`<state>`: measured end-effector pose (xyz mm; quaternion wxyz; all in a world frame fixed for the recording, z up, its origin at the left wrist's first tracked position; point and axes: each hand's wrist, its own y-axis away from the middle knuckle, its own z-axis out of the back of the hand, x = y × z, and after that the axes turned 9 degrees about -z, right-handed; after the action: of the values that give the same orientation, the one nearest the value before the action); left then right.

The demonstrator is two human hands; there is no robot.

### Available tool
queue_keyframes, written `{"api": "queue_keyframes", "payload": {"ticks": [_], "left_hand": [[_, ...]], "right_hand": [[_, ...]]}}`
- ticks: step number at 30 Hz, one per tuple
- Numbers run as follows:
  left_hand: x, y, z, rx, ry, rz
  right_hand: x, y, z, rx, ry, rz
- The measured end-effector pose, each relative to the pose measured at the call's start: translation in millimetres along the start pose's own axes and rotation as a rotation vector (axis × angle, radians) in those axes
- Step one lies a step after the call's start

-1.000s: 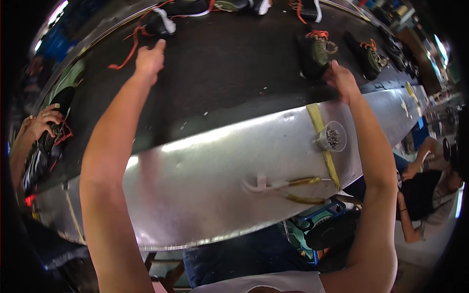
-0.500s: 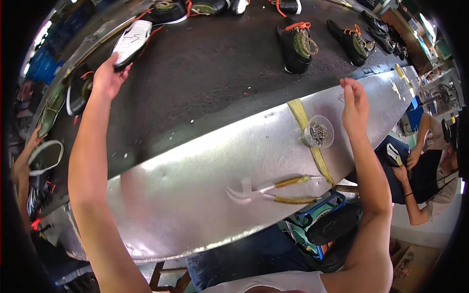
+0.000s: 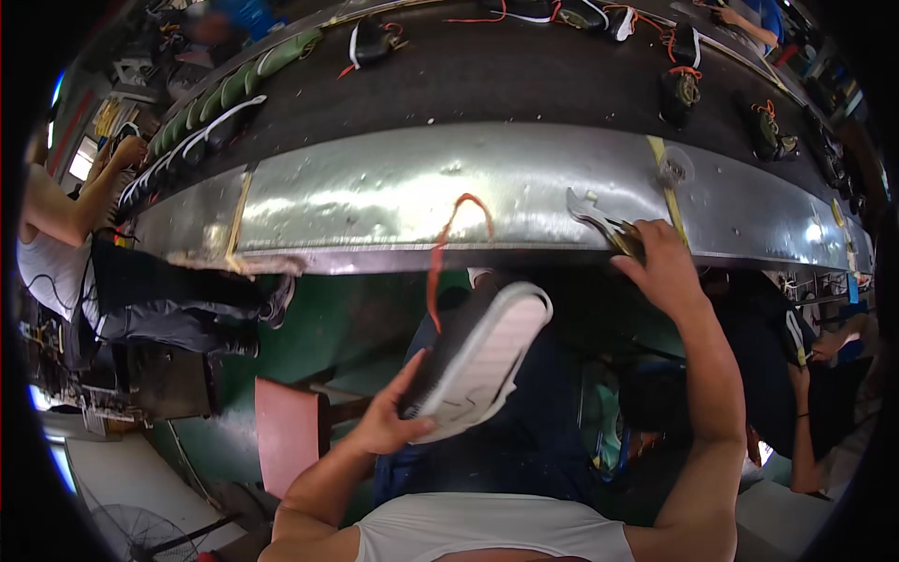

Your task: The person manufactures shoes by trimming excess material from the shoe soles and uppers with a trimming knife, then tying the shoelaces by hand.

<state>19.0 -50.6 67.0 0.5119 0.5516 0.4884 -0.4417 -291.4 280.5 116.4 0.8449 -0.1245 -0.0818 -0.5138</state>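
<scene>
My left hand (image 3: 386, 418) grips one end of a black shoe (image 3: 485, 363) over my lap, its white sole side facing up. An orange lace (image 3: 434, 281) trails from the shoe up over the metal bench edge. At the bench, my right hand (image 3: 663, 267) is closed round the yellowish handles of a pair of lasting pincers (image 3: 590, 212), whose metal jaws rest on the bench top. Just beyond that hand is a small clear tub (image 3: 676, 169), which held small nails in the earlier picture.
A metal ledge (image 3: 356, 197) runs along the near side of a dark conveyor belt (image 3: 524, 84). Several black shoes (image 3: 680, 96) stand on the belt. Co-workers sit at far left (image 3: 70, 225) and right (image 3: 805, 375). A pink chair back (image 3: 290, 431) is beside me.
My left hand has brought the shoe from the far left of the belt down over my lap. My right hand has come down onto the pincers and taken hold of their handles. The view has turned.
</scene>
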Motion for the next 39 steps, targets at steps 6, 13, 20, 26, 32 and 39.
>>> {"api": "queue_keyframes", "payload": {"ticks": [6,13,20,26,32,39], "left_hand": [[5.0,37.6,-54.4,0.449,-1.270,0.168],[72.1,-99.2,-91.9,0.305,-0.932,0.009],[23.0,-69.8,-67.7,0.056,0.318,-0.069],[36.3,-39.9,-41.4,0.051,0.165,-0.180],[41.9,-39.1,-33.3,0.043,0.111,-0.282],[60.6,-45.1,-32.5,-0.112,0.064,-0.268]], "right_hand": [[10.0,136.9,-21.0,0.348,-1.116,-0.517],[63.5,259.7,-70.4,0.497,-1.277,-0.621],[104.7,269.4,-24.8,0.574,-0.956,-0.430],[129.6,241.1,-38.3,0.806,-1.014,-0.282],[140.6,215.1,-58.4,0.792,-1.374,-0.254],[134.8,182.8,-53.9,0.956,-0.762,-0.322]]}}
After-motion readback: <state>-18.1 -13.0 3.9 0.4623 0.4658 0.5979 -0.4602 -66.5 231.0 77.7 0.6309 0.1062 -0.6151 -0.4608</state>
